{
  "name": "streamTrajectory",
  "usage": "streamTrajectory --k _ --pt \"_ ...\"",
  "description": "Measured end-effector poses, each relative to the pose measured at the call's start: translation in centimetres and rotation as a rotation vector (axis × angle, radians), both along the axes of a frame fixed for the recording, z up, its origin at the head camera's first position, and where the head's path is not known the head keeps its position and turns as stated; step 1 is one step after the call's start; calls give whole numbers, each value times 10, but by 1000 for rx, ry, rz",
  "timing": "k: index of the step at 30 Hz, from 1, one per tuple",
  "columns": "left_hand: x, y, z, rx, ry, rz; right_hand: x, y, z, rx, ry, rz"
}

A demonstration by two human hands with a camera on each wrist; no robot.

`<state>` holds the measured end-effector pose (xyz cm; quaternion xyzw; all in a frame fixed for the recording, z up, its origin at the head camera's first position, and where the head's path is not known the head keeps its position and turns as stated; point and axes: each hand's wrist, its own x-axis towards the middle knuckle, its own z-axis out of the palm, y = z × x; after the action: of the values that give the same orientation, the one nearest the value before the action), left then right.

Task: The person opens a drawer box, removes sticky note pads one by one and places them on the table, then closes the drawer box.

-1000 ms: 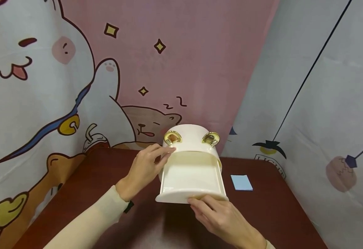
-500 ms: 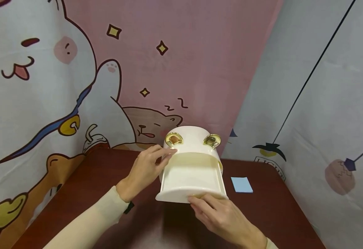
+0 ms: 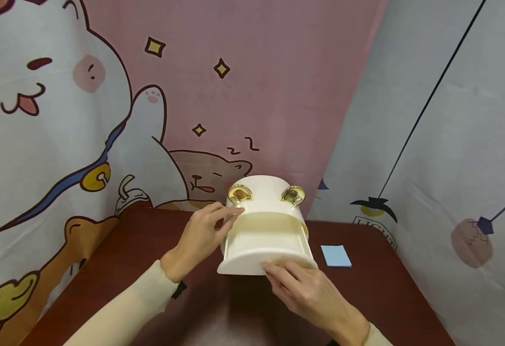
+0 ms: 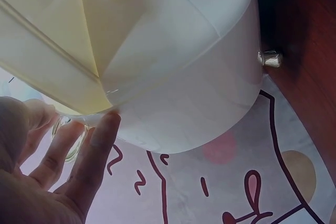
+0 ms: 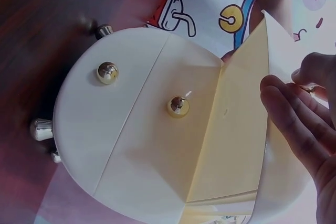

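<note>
A white rounded drawer box (image 3: 262,194) with two gold ear shapes (image 3: 293,195) stands on the table. Its top drawer (image 3: 248,263) is pulled out, and the bare inside shows. At the drawer front, my right hand (image 3: 310,293) pinches the gold drawer knob (image 5: 311,89), mostly covered by the fingers. Extended fingers of my left hand (image 3: 202,233) rest against the box's upper left edge, beside the drawer opening. In the right wrist view, two lower drawer fronts each carry a gold knob (image 5: 178,106). Metallic feet (image 4: 270,58) support the box.
A light blue pad of sticky notes (image 3: 336,255) lies to the right of the box. The dark red-brown table (image 3: 148,250) reaches back to hanging cloth (image 3: 287,96) printed with cartoon animals.
The drawer front has moved slightly towards the box and tipped up, showing more of its face. My right hand has moved with it; my left hand keeps its place.
</note>
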<state>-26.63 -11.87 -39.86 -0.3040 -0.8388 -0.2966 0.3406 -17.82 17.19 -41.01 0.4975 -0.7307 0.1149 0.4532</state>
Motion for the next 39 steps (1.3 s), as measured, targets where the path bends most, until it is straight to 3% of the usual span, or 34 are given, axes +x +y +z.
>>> streamTrajectory --k 25,39 --pt "1 2 0 44 -11 -3 -24 0 -5 -34 -167 -25" --pt "1 2 1 38 -27 7 -41 1 -7 -35 -174 -70"
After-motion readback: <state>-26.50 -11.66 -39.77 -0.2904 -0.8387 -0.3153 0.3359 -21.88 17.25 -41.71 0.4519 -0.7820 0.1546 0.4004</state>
